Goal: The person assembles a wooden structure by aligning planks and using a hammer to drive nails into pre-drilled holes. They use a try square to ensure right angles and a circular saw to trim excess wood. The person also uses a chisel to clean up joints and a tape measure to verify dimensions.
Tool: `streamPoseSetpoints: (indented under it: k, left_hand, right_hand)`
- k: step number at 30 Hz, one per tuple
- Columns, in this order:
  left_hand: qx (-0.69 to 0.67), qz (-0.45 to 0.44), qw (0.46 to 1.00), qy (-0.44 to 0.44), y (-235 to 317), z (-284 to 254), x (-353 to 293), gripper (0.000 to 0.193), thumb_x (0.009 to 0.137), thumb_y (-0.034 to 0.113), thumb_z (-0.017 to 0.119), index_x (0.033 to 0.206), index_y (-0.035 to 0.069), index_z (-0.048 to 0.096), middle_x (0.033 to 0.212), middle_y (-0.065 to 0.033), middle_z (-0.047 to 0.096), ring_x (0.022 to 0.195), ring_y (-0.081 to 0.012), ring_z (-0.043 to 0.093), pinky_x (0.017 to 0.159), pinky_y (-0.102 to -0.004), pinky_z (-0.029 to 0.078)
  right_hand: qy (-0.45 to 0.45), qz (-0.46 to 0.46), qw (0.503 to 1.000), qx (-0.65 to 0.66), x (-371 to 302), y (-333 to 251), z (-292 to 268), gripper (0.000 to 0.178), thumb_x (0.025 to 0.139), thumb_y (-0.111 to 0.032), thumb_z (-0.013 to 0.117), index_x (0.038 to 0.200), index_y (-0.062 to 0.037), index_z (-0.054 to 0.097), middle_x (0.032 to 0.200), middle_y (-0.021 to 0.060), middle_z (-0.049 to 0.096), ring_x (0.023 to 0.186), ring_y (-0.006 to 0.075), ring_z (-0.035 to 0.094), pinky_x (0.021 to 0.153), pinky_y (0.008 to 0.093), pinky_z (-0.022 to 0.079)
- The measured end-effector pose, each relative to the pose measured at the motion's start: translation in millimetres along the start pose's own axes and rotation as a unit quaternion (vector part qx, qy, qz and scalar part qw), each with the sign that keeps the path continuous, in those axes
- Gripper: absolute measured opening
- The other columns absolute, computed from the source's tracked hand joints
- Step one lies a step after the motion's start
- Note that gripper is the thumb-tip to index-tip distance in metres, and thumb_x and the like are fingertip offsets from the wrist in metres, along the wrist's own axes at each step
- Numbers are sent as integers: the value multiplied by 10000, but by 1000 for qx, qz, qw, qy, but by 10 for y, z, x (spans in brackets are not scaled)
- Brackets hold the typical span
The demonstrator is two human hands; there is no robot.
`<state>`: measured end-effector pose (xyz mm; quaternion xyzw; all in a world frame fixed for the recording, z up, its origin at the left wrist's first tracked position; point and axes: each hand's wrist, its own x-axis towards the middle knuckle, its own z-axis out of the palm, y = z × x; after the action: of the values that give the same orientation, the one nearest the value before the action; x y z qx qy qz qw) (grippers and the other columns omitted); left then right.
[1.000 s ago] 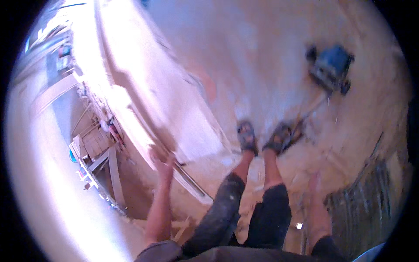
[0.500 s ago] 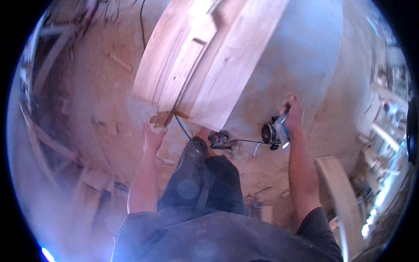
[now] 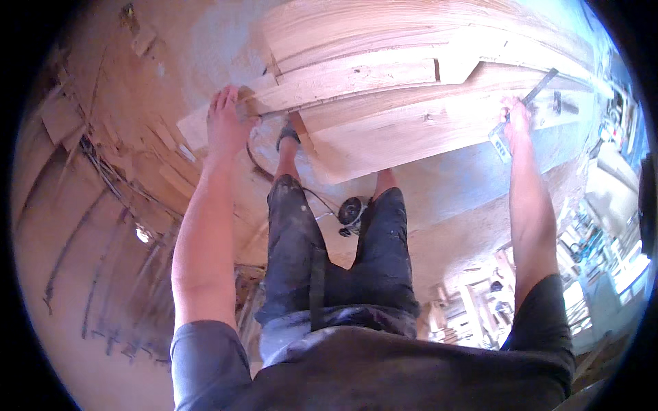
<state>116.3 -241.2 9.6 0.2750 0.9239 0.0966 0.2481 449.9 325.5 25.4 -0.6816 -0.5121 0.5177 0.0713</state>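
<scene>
My left hand is closed over the left end of a narrow pale wooden board, which has a stepped cutout farther along it. This board lies lengthwise across wider planks, one wide plank on the near side and another wide plank on the far side. Over the right part of the near plank, my right hand grips a square-like measuring tool with a long dark blade and a light slotted end. A small dark piece shows on the wood beside it.
A corded power tool sits on the floor by my right leg, its cable running left past my feet. Wood scraps litter the left floor. Stacked timber offcuts lie at the lower right.
The boards now appear turned, running left to right instead of away from me. My left hand appears higher in view; my right hand is now over the planks, away from the power tool.
</scene>
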Motion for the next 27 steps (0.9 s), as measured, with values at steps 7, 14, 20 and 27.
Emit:
streamPoseSetpoints:
  k: [7, 14, 20, 27]
  left_hand:
    - [32, -87, 989, 119, 10, 237, -76, 885, 694, 227, 861, 1425, 2, 417, 1486, -155, 442, 1396, -322, 372, 1163, -386, 308]
    - [-743, -413, 463, 251, 631, 557, -402, 617, 897, 150, 720, 1419, 38, 413, 1301, -113, 572, 1223, -290, 524, 1050, -492, 406]
    - [-811, -341, 410, 241, 795, 871, 24, 416, 917, 137, 696, 1292, 71, 529, 1168, -63, 616, 1086, -244, 574, 922, -457, 491]
    - [-797, -374, 411, 237, 770, 945, -6, 324, 921, 147, 691, 1225, 105, 587, 1136, -55, 621, 1040, -241, 570, 882, -445, 492]
  right_hand:
    - [-50, -8, 998, 29, 832, -553, 320, 381, 1041, -398, 441, 1171, -41, 464, 1014, 175, 657, 521, 157, 465, 421, 278, 374]
    - [-42, -21, 990, 129, 952, -608, 403, 195, 994, -275, 527, 1044, -86, 516, 767, 111, 554, 573, 221, 515, 423, 324, 351]
    - [-32, -24, 988, 149, 1256, -729, -12, 207, 975, -257, 564, 1019, -55, 545, 711, 116, 566, 548, 223, 486, 423, 319, 335]
    - [-11, -27, 992, 120, 1336, -754, 38, 255, 965, -264, 592, 981, -17, 530, 707, 158, 564, 487, 229, 409, 417, 327, 313]
